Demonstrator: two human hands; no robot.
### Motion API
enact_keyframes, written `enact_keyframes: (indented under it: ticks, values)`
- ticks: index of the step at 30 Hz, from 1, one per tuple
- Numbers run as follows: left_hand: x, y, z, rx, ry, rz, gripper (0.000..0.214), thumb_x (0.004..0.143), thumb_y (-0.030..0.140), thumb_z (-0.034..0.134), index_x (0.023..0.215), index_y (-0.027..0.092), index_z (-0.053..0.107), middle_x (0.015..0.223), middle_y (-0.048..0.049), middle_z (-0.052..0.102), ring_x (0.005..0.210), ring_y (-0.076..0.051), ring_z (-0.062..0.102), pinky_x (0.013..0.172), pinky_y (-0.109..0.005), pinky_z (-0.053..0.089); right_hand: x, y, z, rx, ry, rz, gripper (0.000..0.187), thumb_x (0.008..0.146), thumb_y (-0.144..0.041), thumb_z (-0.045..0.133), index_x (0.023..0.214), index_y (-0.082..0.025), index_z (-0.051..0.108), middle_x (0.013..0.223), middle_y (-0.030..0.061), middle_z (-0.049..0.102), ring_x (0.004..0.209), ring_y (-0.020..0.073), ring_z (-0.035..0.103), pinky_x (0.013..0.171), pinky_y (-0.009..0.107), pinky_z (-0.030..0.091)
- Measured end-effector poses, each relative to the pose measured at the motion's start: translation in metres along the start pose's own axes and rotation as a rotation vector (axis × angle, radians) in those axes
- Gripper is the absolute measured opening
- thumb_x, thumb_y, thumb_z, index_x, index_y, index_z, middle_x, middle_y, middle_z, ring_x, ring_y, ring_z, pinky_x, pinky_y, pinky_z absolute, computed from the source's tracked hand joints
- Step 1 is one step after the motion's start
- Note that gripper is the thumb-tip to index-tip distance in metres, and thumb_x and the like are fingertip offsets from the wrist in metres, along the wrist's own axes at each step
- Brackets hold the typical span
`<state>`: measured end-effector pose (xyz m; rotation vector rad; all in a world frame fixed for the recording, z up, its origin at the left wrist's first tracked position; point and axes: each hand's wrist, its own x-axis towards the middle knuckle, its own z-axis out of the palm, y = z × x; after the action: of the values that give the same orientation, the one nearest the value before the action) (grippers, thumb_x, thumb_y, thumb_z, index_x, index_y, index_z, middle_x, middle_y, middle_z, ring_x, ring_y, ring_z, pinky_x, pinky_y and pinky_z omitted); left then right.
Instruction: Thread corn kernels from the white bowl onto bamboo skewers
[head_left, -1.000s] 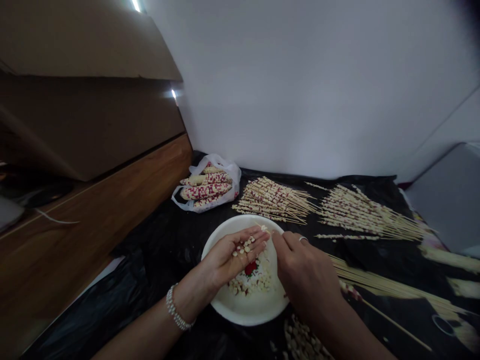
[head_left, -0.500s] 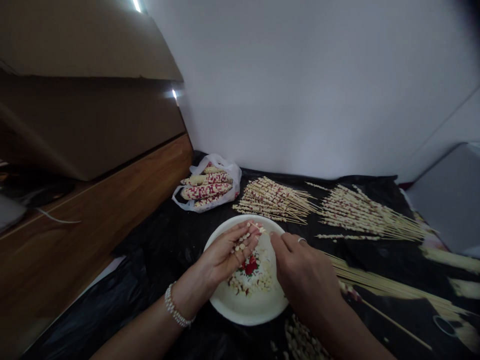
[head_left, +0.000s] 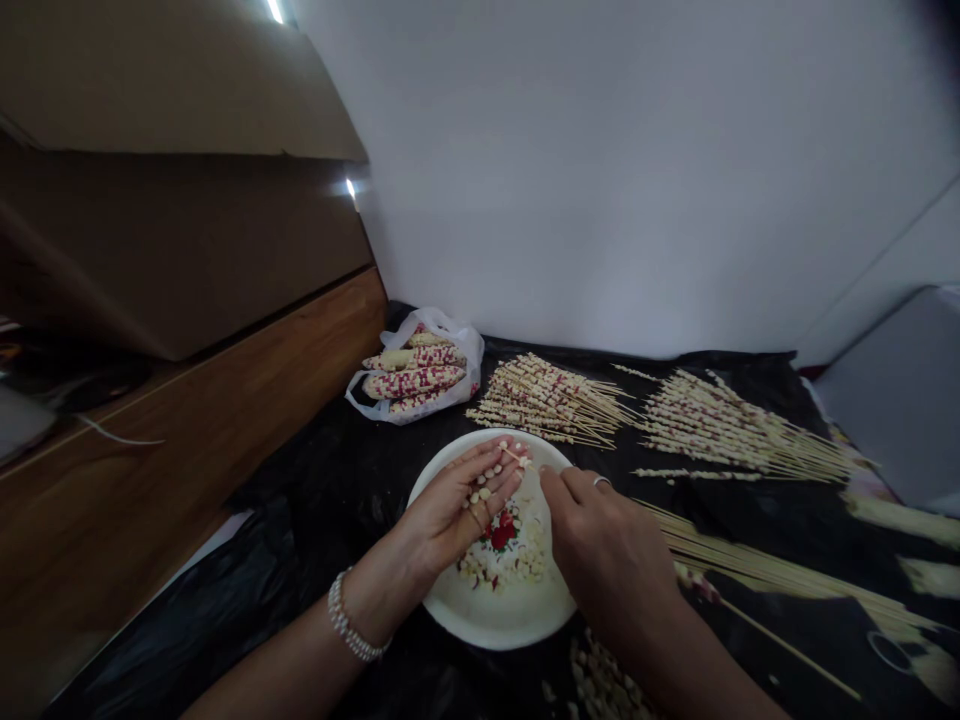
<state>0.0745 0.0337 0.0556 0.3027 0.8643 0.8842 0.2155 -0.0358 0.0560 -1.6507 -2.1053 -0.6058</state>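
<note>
My left hand (head_left: 457, 505) lies palm up over a white bowl (head_left: 487, 615), cupping several pale corn kernels (head_left: 484, 485) on its fingers. My right hand (head_left: 600, 545) is closed in a pinch on a thin wooden skewer (head_left: 517, 460), whose tip points at the kernels by my left fingertips. More loose kernels (head_left: 510, 560) lie in the bowl over a red flower print. A bead bracelet circles my left wrist, and a ring shows on my right hand.
A plastic bag of red-and-white corn cobs (head_left: 412, 375) sits at the back left. Two piles of kernel-threaded skewers (head_left: 551, 400) (head_left: 720, 425) lie behind the bowl, bare skewers (head_left: 750, 565) to the right. Loose kernels (head_left: 600, 685) lie on the black sheet (head_left: 300, 520) near me. A wooden ledge (head_left: 187, 430) rises on the left.
My left hand has tilted and drawn slightly left and up over the bowl. The skewer tip has come closer to the kernels on my fingertips.
</note>
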Motion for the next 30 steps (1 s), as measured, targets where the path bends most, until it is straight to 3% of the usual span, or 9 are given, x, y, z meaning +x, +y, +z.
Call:
enact_keyframes:
  ticks: [4,12,20,30]
  values:
    - [0.003,0.0014,-0.0004,-0.083,0.019,-0.032,0.011,0.083,0.009,0.059,0.092,0.01,0.066,0.088,-0.0087,0.072,0.078,-0.013,0.069,0.079,-0.025,0.056,0.0005,0.0003,-0.0008,-0.005,0.014,-0.002,0.018,0.072,-0.004,0.052,0.08,-0.017,0.061,0.066,0.0015,0.058,0.056,0.0173,0.055,0.047,0.029,0.028]
    - [0.0045,0.001,-0.0017,-0.091,0.026,-0.047,0.02,0.079,0.002,0.062,0.097,0.01,0.067,0.095,-0.0094,0.072,0.087,-0.015,0.068,0.081,-0.021,0.053,0.0006,-0.0008,-0.0023,-0.003,-0.025,0.0,0.017,0.073,-0.004,0.054,0.079,-0.017,0.062,0.067,0.0017,0.058,0.056,0.0172,0.055,0.049,0.029,0.03]
    - [0.0041,0.0026,0.0025,-0.07,0.04,-0.011,0.021,0.077,-0.001,0.062,0.093,0.011,0.068,0.092,-0.0069,0.072,0.082,-0.012,0.068,0.075,-0.018,0.054,0.0001,-0.0011,-0.0034,-0.015,-0.049,0.011,0.023,0.072,-0.003,0.053,0.089,-0.016,0.064,0.069,0.0023,0.06,0.057,0.0162,0.054,0.05,0.029,0.03]
    - [0.0051,-0.0058,-0.0011,0.008,0.036,0.087,0.021,0.074,0.001,0.066,0.091,0.013,0.069,0.094,-0.0063,0.073,0.097,-0.014,0.066,0.084,-0.019,0.051,-0.0015,-0.0032,-0.0014,-0.001,-0.032,0.021,0.022,0.072,-0.003,0.053,0.085,-0.015,0.064,0.069,0.0038,0.06,0.057,0.0166,0.051,0.051,0.029,0.03]
